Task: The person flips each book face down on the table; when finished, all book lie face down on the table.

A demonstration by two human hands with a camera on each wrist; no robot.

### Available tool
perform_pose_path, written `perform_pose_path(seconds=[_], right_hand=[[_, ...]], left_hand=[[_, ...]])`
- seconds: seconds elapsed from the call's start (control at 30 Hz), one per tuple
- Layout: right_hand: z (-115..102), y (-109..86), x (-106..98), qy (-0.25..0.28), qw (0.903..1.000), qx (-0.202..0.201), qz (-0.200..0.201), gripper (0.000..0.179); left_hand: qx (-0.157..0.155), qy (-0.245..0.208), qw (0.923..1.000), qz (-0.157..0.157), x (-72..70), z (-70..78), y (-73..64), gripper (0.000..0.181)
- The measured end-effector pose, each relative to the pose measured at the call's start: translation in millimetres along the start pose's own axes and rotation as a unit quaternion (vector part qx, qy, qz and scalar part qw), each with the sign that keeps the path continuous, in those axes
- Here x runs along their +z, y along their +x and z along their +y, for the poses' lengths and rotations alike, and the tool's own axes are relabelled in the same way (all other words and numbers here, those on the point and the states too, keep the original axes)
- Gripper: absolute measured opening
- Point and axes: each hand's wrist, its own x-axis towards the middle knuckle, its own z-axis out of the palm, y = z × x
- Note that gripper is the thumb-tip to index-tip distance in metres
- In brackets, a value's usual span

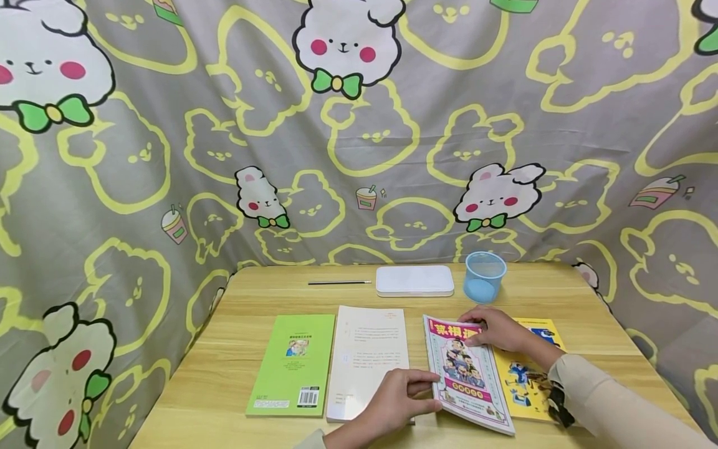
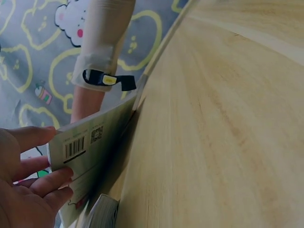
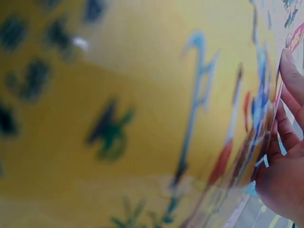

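Head view shows me the pink book (image 1: 462,368) tilted between the left hand (image 1: 397,399) and the right hand (image 1: 498,330). The left hand pinches its near left edge, thumb and fingers a little apart. The right hand grips its far right side, fingers bent. Under the right arm lies the yellow book (image 1: 524,390). By the left hand I see the white book (image 1: 364,349), and farther left the green book (image 1: 297,368). Past both hands sits the blue cup (image 1: 483,284).

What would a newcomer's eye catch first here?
Grey cartoon-print fabric fills the head view's background. Below, the left hand and right hand hold a pink-bordered book, partly hiding a yellow book. A lime-green book lies farthest left on the table.
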Motion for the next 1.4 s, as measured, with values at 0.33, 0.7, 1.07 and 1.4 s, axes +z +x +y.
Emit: perform_pose_path(seconds=[0.33,0.7,1.07,1.4], right_hand=[[-8.4,4.1,-4.1,-0.009,0.9996,0.012,-0.025,0.044],[-28.9,12.6,-7.3,-0.055,0.9971,0.036,-0.038,0.05],[-44.4,19.7,-6.3,-0.054,0.998,0.021,-0.026,0.057],[-57.4,24.1,-7.6,-0.015,0.9993,0.024,-0.026,0.056]], left_hand=[[0.037,0.033,0.9987,0.001,-0.2,1.0,-2.0,0.037],[0.097,0.091,0.9911,0.011,-3.1,6.7,-5.0,0.045],[0.163,0.212,0.961,0.071,-3.4,15.3,-9.1,0.047],[0.241,0.257,0.9305,0.1,-0.7,18.7,-10.8,0.046]])
